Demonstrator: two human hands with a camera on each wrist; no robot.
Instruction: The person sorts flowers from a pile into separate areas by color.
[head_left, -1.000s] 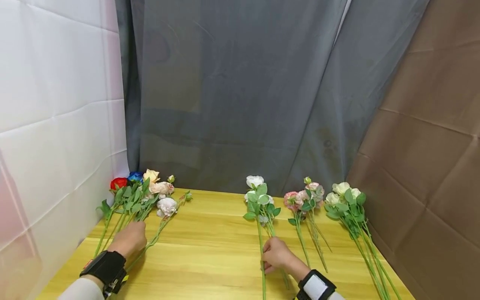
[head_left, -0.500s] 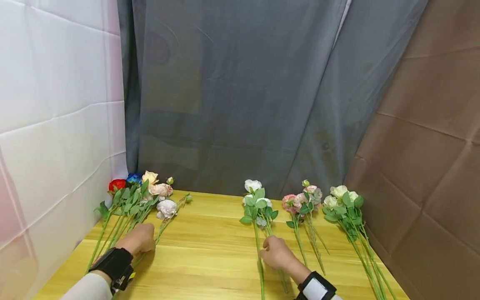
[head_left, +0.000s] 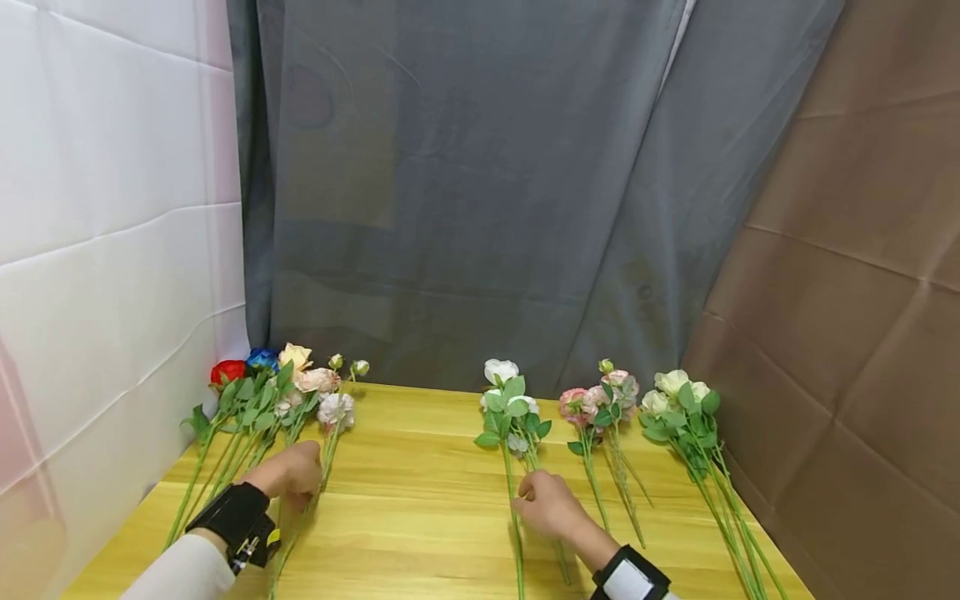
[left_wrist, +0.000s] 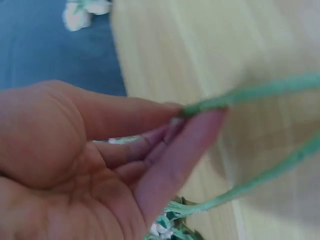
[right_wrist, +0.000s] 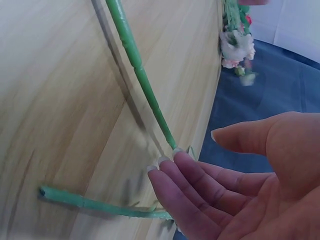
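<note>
My left hand (head_left: 298, 472) pinches the green stem (left_wrist: 270, 91) of a pale pinkish-white flower (head_left: 335, 411) between thumb and fingers. A second stem (left_wrist: 265, 175) runs below it in the left wrist view. Beside the left hand lie a red rose (head_left: 227, 372), a blue rose (head_left: 262, 359) and a cream rose (head_left: 296, 357). My right hand (head_left: 551, 504) is at the stems of the white flowers (head_left: 501, 372). In the right wrist view its fingertips (right_wrist: 179, 151) touch or nearly touch a green stem (right_wrist: 145, 87), and the thumb (right_wrist: 240, 137) stands apart.
Pink flowers (head_left: 577, 407) and a bunch of cream-white roses (head_left: 671, 383) lie to the right on the wooden table (head_left: 405, 508). A grey curtain (head_left: 465, 208) hangs behind, with a white cloth (head_left: 120, 208) at left and a brown cloth (head_left: 847, 292) at right.
My left hand has moved right, and the pinkish-white flower's stem has swung more upright, its bud shifting up and left. The right hand stays by the white flowers' stems.
</note>
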